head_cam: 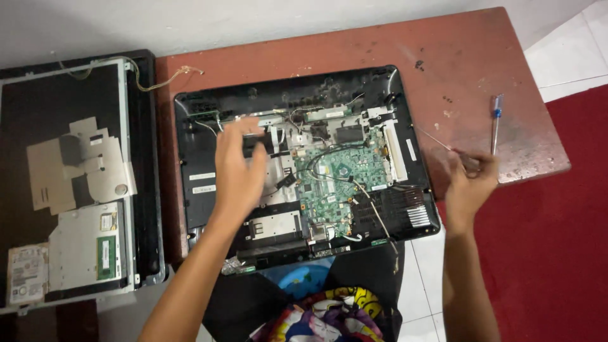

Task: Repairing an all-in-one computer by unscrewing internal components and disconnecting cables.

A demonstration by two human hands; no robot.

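Note:
An opened laptop base [202,126] lies on a reddish-brown table [456,57], its green circuit board [342,174] and wires exposed. My left hand [237,168] hovers over the left part of the base, fingers blurred and curled near a metal bracket; whether it grips anything is unclear. My right hand [472,183] is off the base's right edge, closed on a thin screwdriver [443,144] whose shaft points up-left over the table.
A second, blue-handled screwdriver [496,123] lies on the table at the right. On the left sits a detached screen panel [69,177] with a drive, a memory stick and a hard disk on it. Red carpet lies to the right; white floor tiles show below.

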